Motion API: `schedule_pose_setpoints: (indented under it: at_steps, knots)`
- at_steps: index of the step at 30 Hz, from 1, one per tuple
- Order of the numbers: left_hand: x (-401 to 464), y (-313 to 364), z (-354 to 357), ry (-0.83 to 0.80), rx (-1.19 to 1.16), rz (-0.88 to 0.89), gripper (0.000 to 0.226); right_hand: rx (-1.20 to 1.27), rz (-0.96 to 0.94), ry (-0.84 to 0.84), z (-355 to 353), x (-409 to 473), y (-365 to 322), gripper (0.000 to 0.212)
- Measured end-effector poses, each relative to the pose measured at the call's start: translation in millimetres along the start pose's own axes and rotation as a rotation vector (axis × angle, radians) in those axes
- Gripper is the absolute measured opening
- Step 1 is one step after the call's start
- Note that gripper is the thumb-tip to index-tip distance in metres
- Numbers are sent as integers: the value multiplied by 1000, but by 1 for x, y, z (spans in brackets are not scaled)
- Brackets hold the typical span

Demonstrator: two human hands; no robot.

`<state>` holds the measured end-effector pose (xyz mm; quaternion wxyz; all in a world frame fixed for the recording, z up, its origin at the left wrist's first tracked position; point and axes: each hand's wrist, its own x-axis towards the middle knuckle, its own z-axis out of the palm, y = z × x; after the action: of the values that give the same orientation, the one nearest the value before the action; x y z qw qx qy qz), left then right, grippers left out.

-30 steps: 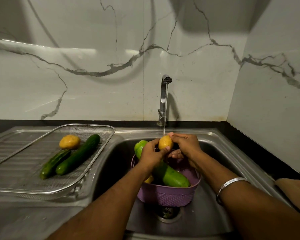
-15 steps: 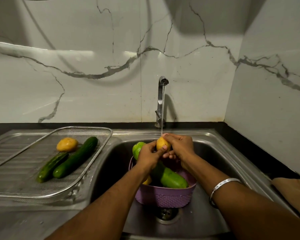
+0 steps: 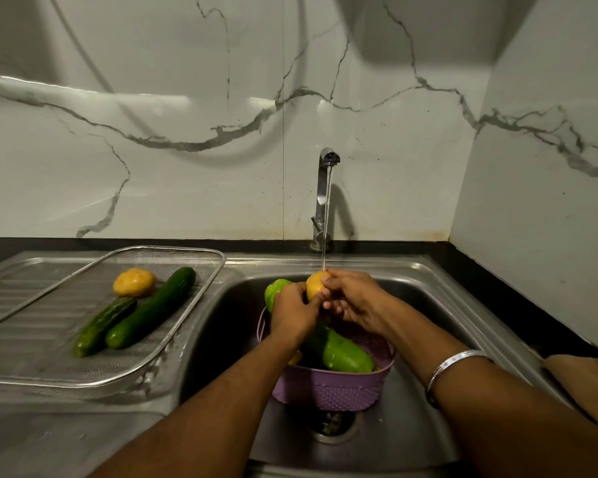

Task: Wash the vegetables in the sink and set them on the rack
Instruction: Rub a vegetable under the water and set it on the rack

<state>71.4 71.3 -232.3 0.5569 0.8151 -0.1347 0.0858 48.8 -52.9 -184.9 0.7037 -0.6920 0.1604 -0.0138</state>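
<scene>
Both hands hold a yellow potato under the thin stream from the tap, above the steel sink. My left hand grips it from the left and my right hand curls round it from the right. Below them a purple basket stands in the sink with a long light-green vegetable in it, whose far end sticks out behind my left hand. On the mesh rack at the left lie another potato and two dark cucumbers.
The rack sits on the ribbed drainboard left of the sink. The drain lies just in front of the basket. Marble walls close the back and right side. A brown board rests on the black counter at the right.
My hands have kept the potato under the water, turning it slightly. The view has shifted a little; nothing on the rack moved.
</scene>
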Motion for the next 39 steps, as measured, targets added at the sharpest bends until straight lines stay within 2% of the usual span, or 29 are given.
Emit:
schedule_pose_setpoints:
  at_steps: [6, 11, 13, 17, 18, 23, 27, 29, 35, 39]
  knots:
    - [-5, 14, 4, 29, 40, 92, 30, 180, -114, 266, 13, -12, -3, 12]
    - [-15, 23, 11, 20, 88, 165, 45, 242, -111, 395, 10, -10, -1, 27]
    - [-13, 21, 10, 30, 97, 174, 35, 216, -71, 351, 8, -12, -3, 25]
    - [-6, 12, -2, 109, 93, 131, 19, 197, -20, 55, 10, -8, -7, 24]
    - [-6, 12, -4, 113, 102, 124, 18, 207, -24, 37, 12, -6, -6, 26]
    - [-8, 18, 2, 85, 48, 148, 21, 164, -142, 261, 17, -12, -5, 17]
    - [-13, 23, 8, 55, 57, 203, 21, 256, -153, 391, 10, -14, -6, 22]
    - [-15, 24, 7, 54, 59, 210, 19, 252, -112, 369, 9, -13, -6, 24]
    - [-10, 18, -6, 131, -57, 117, 20, 311, -116, 69, 15, 0, -8, 22]
    - [-10, 17, -4, 95, -70, 140, 23, 320, -132, 131, 14, -5, -7, 18]
